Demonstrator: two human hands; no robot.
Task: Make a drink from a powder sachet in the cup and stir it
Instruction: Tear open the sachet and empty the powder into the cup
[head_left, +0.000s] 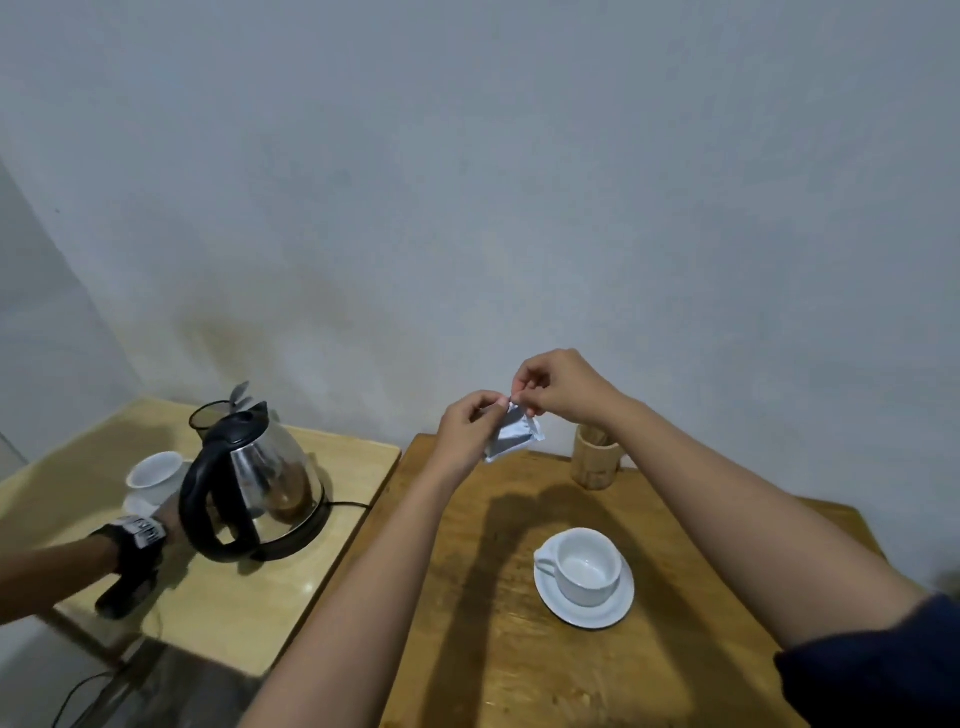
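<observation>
I hold a small silvery powder sachet (514, 434) up over the far part of the brown wooden table (467, 623). My left hand (467, 428) pinches its upper left side, and my right hand (556, 387) pinches its top corner. Both hands meet at the sachet's top edge. Nearer to me on the right stands a white cup (584, 566) on a white saucer (608, 610). The cup is upright with nothing visible inside it. Its handle points left.
A bamboo holder (595, 460) with wooden sticks stands at the back of the brown table. On a paler table (249, 613) to the left are a steel electric kettle (260, 478) with a black handle, a second white cup (153, 475), and another person's arm with a wristwatch (140, 532).
</observation>
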